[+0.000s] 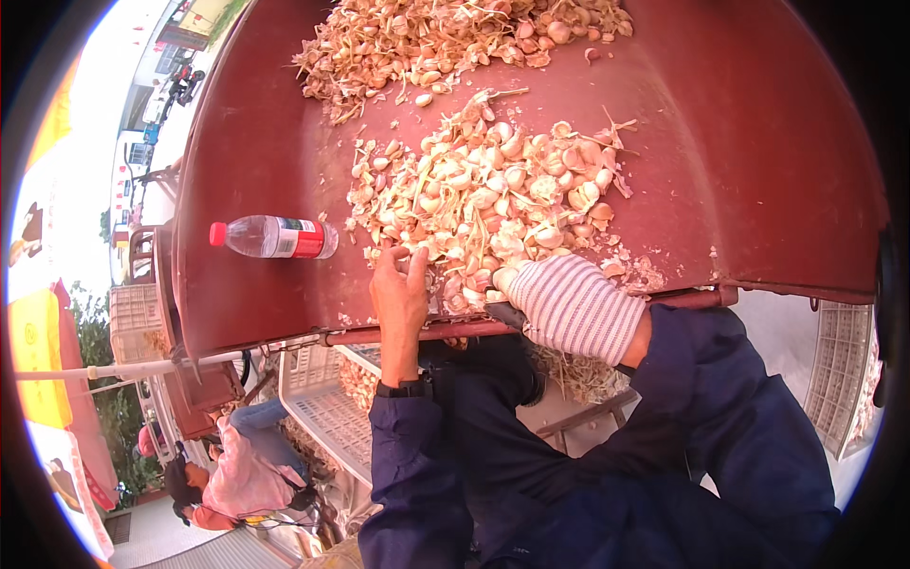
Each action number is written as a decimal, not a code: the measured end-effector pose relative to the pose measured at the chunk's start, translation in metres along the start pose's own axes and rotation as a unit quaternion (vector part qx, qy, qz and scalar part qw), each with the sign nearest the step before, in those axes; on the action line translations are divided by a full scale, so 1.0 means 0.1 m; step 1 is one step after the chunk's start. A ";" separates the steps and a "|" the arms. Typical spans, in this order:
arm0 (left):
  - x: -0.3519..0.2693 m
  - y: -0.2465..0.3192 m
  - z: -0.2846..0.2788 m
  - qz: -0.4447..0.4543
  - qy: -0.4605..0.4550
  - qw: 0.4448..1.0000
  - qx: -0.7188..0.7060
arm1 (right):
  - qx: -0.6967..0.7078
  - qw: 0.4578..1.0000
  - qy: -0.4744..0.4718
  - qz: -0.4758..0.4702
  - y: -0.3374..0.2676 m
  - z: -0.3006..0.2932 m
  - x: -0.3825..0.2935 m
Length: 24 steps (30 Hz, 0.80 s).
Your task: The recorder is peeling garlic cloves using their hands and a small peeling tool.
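Observation:
Garlic cloves and broken bulbs with dry skins form a pile on a red metal surface. My bare left hand, with a dark band at the wrist, rests at the pile's near left edge, thumb and forefinger apart; no object shows between them. My right hand wears a white striped knit glove and is closed around a dark tool at the near edge of the pile. The tool's kind cannot be told, as the hand hides part of it.
A larger garlic heap lies at the far side. A plastic bottle with a red cap lies on its side at left. Below the near edge stand a plastic crate and dry stalks. A person in pink sits at lower left.

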State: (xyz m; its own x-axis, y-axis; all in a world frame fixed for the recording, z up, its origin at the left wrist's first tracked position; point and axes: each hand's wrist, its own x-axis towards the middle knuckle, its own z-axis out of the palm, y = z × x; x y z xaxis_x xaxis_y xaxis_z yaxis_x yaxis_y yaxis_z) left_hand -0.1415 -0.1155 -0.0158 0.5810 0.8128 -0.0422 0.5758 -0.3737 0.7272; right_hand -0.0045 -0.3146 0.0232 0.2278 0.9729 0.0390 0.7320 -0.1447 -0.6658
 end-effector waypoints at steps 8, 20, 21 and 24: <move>-0.07 0.03 -0.02 0.085 -0.041 0.975 0.203 | 0.041 0.998 0.020 0.034 0.03 0.08 0.02; -0.73 0.53 0.08 0.043 -0.068 0.983 -0.163 | 0.214 0.975 0.002 0.051 0.00 0.15 0.06; -0.74 0.51 0.11 0.051 -0.060 0.983 -0.163 | 0.213 0.976 0.002 0.053 0.02 0.14 0.06; -0.72 0.54 0.12 0.063 -0.061 0.988 -0.126 | 0.208 0.977 -0.013 0.048 0.06 0.11 0.06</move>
State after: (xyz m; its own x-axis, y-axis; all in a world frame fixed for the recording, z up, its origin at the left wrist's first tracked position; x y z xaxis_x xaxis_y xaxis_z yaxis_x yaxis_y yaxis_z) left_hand -0.1461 -0.1996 0.0183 0.7128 0.7013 -0.0106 0.3412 -0.3335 0.8789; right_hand -0.0062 -0.3076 0.0114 0.2627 0.9633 -0.0547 0.3817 -0.1558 -0.9111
